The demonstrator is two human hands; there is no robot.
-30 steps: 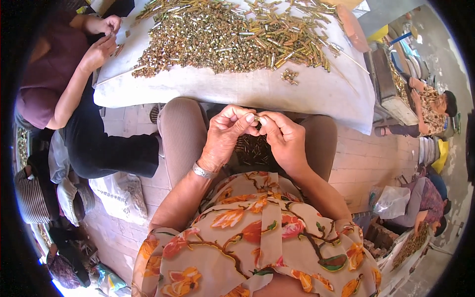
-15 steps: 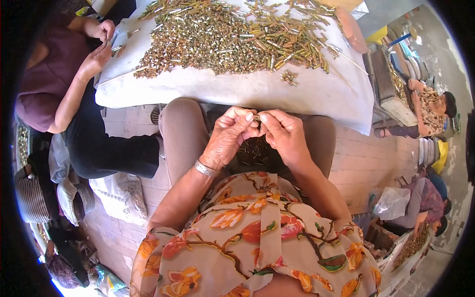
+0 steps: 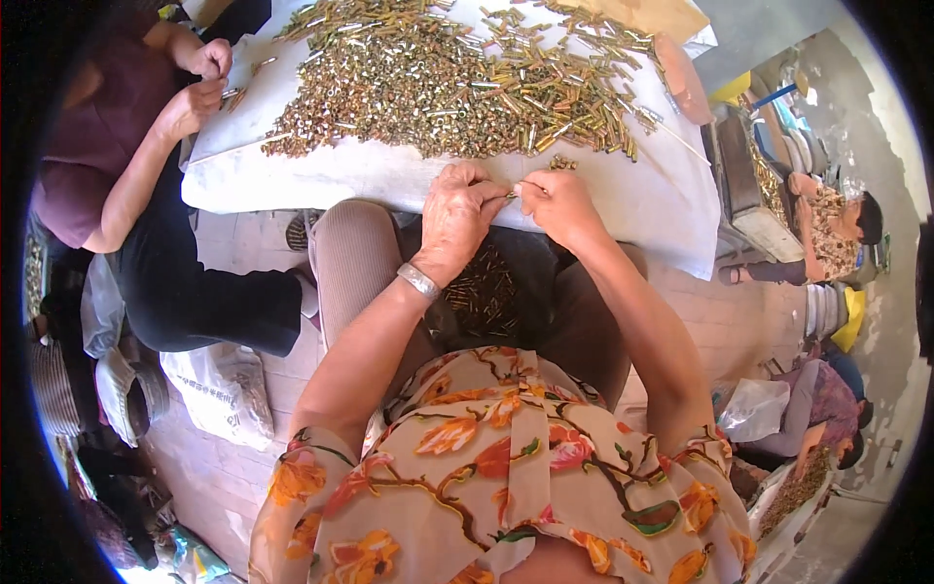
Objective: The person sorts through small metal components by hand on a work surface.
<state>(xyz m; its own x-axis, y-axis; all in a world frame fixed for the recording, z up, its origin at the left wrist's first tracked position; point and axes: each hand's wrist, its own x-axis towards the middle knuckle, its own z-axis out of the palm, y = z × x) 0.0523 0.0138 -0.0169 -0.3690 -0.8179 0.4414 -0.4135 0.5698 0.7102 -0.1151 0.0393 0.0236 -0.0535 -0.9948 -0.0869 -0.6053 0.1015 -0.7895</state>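
Metal pc (image 3: 511,196) btwn L-hand (image 3: 454,212) & R-hand (image 3: 561,204)

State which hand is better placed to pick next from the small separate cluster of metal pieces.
Likely the right hand: the small cluster lies just beyond it, farther from the left hand.

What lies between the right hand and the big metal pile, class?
Head view: a small cluster of metal pieces, on white cloth beyond the right hand.

The left grip (image 3: 457,216) and right grip (image 3: 562,206) pinch a small piece (image 3: 511,196) near heaped metal parts (image 3: 409,92).
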